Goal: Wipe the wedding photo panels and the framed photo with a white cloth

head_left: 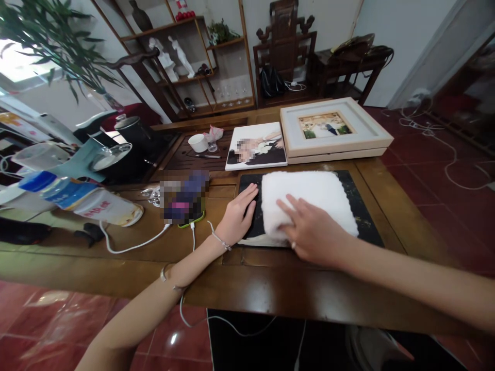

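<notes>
The white fluffy cloth (309, 188) is lying folded on the black panel (363, 214), which is resting flat on the wooden table (290, 288) in front of the person. The right hand (315, 229) is resting over the near part of this cloth, with some fingers spreading on its top and others bending near its front edge; I cannot tell whether they are gripping the fabric. The left hand (236, 219) is lying open, palm down and holding nothing, at the left border of the panel, and its fingers are pointing away from the body, just beside the cloth. A pale strip (261, 241) is showing along the near edge of the panel, between the two hands. Behind the panel, a photo print (266, 133) is lying on the table, and directly at its right a light wooden frame (336, 152) is holding another picture. To the left, a white cable (129, 251) is curving near a bottle (104, 201) with blue cap, which is lying tilted.
</notes>
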Demonstrator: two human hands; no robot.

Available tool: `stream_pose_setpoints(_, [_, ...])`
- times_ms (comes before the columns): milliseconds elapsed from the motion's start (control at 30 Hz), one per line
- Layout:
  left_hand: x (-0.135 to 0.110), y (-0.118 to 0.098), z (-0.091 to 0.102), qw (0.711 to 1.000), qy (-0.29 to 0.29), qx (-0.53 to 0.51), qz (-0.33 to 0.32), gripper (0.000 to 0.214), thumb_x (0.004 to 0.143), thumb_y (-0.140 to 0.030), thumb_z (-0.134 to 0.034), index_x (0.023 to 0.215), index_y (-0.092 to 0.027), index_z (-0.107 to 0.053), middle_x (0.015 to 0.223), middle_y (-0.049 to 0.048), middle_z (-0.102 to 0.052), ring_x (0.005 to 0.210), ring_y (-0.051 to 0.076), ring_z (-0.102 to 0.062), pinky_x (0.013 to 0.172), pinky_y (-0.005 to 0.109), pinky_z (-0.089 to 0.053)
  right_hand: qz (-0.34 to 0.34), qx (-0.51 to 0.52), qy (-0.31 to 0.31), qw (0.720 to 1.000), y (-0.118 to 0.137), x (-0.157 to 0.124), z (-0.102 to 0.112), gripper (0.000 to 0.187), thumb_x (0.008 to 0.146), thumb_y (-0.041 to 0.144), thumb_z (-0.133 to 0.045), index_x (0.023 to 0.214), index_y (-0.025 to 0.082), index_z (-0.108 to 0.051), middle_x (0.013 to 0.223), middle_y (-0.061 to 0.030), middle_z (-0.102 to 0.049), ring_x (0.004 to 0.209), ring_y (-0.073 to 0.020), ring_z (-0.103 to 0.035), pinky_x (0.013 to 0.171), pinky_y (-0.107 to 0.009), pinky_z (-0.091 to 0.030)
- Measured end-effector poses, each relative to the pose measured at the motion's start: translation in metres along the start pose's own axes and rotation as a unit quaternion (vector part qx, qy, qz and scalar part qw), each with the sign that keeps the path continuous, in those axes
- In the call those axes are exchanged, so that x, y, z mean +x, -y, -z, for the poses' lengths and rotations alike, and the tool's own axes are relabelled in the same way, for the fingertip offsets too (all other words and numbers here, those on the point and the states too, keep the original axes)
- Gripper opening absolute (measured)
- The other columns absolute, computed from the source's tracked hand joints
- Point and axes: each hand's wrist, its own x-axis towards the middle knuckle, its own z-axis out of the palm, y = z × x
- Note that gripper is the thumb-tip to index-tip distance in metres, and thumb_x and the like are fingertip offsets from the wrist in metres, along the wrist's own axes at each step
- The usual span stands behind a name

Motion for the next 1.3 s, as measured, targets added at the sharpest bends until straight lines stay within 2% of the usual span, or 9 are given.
stream_pose_setpoints(133, [0.0, 0.001, 0.0, 1.0, 0.013, 0.001, 0.001, 0.035, 0.092, -0.018, -0.041, 0.123, -0.014, -0.056, 0.134, 0.013, -0.053, 0.129, 0.024, -0.045, 0.108, 0.047, -0.038, 0.062, 0.033, -0.043, 0.997, 0.047, -0.027, 0.012, 0.013, 0.073, 0.024, -0.06, 0.075, 0.013, -0.067, 0.124, -0.0261, -0.055, 0.112, -0.0425, -0.053, 0.085, -0.055, -0.047])
stream_pose_setpoints(233, [0.001, 0.001, 0.001, 1.0, 0.017, -0.001, 0.0, 0.035, 0.092, -0.019, -0.041, 0.122, -0.013, -0.056, 0.134, 0.0132, -0.053, 0.129, 0.024, -0.044, 0.108, 0.046, -0.038, 0.073, 0.068, -0.04, 0.994, 0.051, -0.032, 0.016, 0.013, 0.07, 0.025, -0.062, 0.074, 0.014, -0.065, 0.123, -0.0252, -0.056, 0.111, -0.0413, -0.054, 0.085, -0.051, -0.049])
stream_pose_setpoints(467, [0.0, 0.003, -0.001, 1.0, 0.011, 0.005, -0.008, 0.035, 0.092, -0.019, -0.041, 0.123, -0.012, -0.056, 0.132, 0.0143, -0.054, 0.128, 0.024, -0.046, 0.108, 0.046, -0.038, -0.013, 0.05, 0.006, 0.999, -0.011, -0.008, 0.002, 0.027, 0.067, 0.018, -0.061, 0.093, 0.015, -0.069, 0.13, -0.0196, -0.053, 0.12, -0.0386, -0.048, 0.091, -0.049, -0.046])
stream_pose_setpoints(700, [0.001, -0.001, 0.002, 1.0, 0.009, -0.02, 0.021, 0.036, 0.094, -0.023, -0.04, 0.123, -0.01, -0.056, 0.133, 0.0151, -0.053, 0.128, 0.023, -0.046, 0.109, 0.044, -0.037, -0.129, 0.055, 0.05, 0.989, -0.042, 0.03, -0.019, 0.042, 0.074, 0.012, -0.051, 0.114, 0.009, -0.062, 0.145, -0.018, -0.034, 0.137, -0.0362, -0.019, 0.109, -0.054, -0.021])
stream_pose_setpoints(867, [0.003, -0.008, 0.009, 0.992, -0.062, -0.095, 0.063, 0.039, 0.097, -0.029, -0.034, 0.13, -0.017, -0.051, 0.14, 0.0076, -0.047, 0.133, 0.02, -0.039, 0.113, 0.043, -0.029, 0.005, 0.109, 0.045, 0.993, -0.012, 0.034, -0.015, 0.032, 0.075, 0.018, -0.053, 0.103, 0.012, -0.068, 0.146, -0.016, -0.033, 0.137, -0.0356, -0.019, 0.11, -0.055, -0.016])
stream_pose_setpoints(967, [0.003, -0.009, 0.011, 0.988, -0.083, -0.105, 0.074, 0.041, 0.097, -0.033, -0.031, 0.129, -0.017, -0.052, 0.139, 0.0076, -0.048, 0.132, 0.02, -0.04, 0.113, 0.042, -0.029, 0.105, 0.148, 0.054, 0.982, 0.009, 0.021, -0.006, 0.029, 0.074, 0.022, -0.055, 0.097, 0.011, -0.069, 0.145, -0.0163, -0.035, 0.136, -0.0368, -0.022, 0.111, -0.055, -0.016])
stream_pose_setpoints(1067, [0.003, -0.007, 0.009, 0.988, -0.08, -0.109, 0.077, 0.044, 0.098, -0.033, -0.027, 0.127, -0.015, -0.055, 0.136, 0.0086, -0.052, 0.13, 0.019, -0.044, 0.112, 0.041, -0.031, 0.146, 0.188, 0.074, 0.968, 0.019, 0.002, 0.006, 0.029, 0.072, 0.025, -0.057, 0.094, 0.011, -0.07, 0.143, -0.0147, -0.039, 0.135, -0.0356, -0.025, 0.112, -0.053, -0.017])
stream_pose_setpoints(1167, [0.004, -0.006, 0.007, 0.994, -0.031, -0.088, 0.063, 0.042, 0.098, -0.031, -0.029, 0.123, -0.014, -0.057, 0.132, 0.01, -0.055, 0.127, 0.019, -0.047, 0.11, 0.041, -0.035, 0.099, 0.22, 0.075, 0.968, 0.019, -0.018, 0.016, 0.035, 0.07, 0.025, -0.057, 0.102, 0.013, -0.068, 0.139, -0.0144, -0.046, 0.132, -0.0321, -0.034, 0.111, -0.05, -0.022])
stream_pose_setpoints(1300, [0.003, -0.002, 0.003, 0.999, 0.02, -0.028, 0.018, 0.035, 0.093, -0.027, -0.044, 0.121, -0.011, -0.058, 0.131, 0.0139, -0.055, 0.128, 0.022, -0.047, 0.108, 0.043, -0.038, -0.054, 0.206, 0.059, 0.975, 0.001, -0.032, 0.017, 0.041, 0.072, 0.016, -0.05, 0.111, 0.013, -0.064, 0.139, -0.0171, -0.045, 0.127, -0.0323, -0.042, 0.105, -0.05, -0.033])
